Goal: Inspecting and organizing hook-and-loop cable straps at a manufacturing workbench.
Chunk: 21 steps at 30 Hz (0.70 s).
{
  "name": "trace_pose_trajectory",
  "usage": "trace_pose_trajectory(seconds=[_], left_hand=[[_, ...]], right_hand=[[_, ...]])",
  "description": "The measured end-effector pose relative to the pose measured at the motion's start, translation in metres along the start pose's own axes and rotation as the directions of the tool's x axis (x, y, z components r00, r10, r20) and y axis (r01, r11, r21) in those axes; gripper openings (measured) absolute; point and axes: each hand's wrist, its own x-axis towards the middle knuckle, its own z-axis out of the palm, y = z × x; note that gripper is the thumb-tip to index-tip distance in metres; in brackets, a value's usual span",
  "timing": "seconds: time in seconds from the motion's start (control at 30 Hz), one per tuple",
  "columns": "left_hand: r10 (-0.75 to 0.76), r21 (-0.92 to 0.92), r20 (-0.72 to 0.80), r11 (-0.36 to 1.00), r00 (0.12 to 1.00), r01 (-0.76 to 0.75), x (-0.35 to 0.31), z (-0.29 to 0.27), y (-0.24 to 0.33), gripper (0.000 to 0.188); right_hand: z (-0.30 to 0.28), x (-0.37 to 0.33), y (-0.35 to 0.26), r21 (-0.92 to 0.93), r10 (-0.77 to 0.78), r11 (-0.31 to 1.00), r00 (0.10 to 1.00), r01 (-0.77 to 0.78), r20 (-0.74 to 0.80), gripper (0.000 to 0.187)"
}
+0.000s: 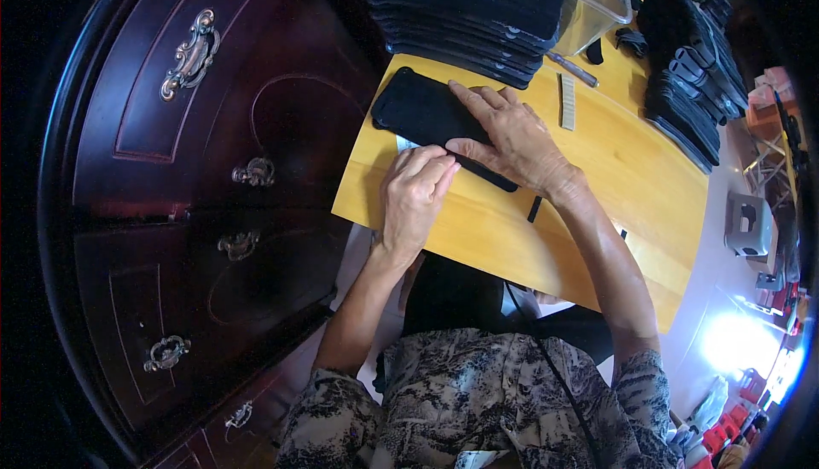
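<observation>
A patterned shirt (486, 384) fronts the counter (631, 179), where a flat black piece (415, 104) lies under the flatly spread right hand (516, 140). The left hand (415, 189), fingertips bunched, hold unclear, seemingly aligns its near edge; next calls for steady pressure.

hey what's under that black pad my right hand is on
The black pad lies over the yellow table; something white shows at its near edge, beside the left hand. Everything else beneath is covered, so I can't tell.
</observation>
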Motion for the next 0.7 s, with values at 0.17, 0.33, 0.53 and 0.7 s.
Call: trace_pose_trajectory(seconds=[0.17,0.33,0.53,0.7], left_hand=[[-0.022,-0.039,0.015,0.999,1.0,0.023,0.001,-0.002,-0.001,0.014],[0.035,0.086,0.093,0.995,0.995,-0.043,0.011,-0.023,-0.007,0.032],[0.049,0.208,0.326,0.971,0.944,-0.122,0.057,-0.051,-0.043,0.08],[-0.06,0.051,0.478,0.998,0.876,0.04,0.06,-0.052,-0.061,0.066]], right_hand=[[0.002,0.0,-0.004,-0.057,-0.016,0.998,1.0,0.016,0.001,0.079],[-0.019,-0.024,-0.005,-0.093,-0.018,0.996,0.993,0.008,-0.113,0.097],[-0.017,-0.065,0.011,-0.108,0.187,0.976,0.982,-0.188,-0.018,0.114],[-0.021,-0.056,0.003,0.038,0.22,0.974,0.975,-0.222,0.043,0.101]])
